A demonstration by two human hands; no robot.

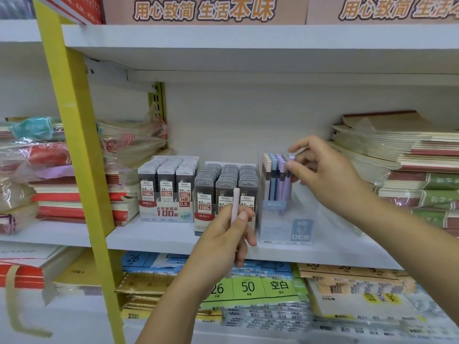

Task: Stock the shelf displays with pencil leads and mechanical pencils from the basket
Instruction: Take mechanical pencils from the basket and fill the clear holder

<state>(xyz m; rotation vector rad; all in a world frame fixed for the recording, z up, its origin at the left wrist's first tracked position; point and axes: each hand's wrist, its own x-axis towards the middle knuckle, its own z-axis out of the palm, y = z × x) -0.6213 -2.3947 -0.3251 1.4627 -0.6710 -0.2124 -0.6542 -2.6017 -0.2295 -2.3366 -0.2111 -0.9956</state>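
On the middle shelf stand two display boxes of pencil leads, one marked 0.5 and one marked 0.7. To their right is a clear display box holding upright mechanical pencils in peach, blue and purple. My right hand pinches the top of a purple mechanical pencil standing in that box. My left hand grips a pale pink mechanical pencil upright in front of the 0.7 lead box. The basket is not in view.
Stacks of notebooks fill the shelf at right, wrapped notebook piles at left. A yellow shelf upright slants down the left side. Packs of loose-leaf paper lie on the lower shelf. A white shelf board overhangs above.
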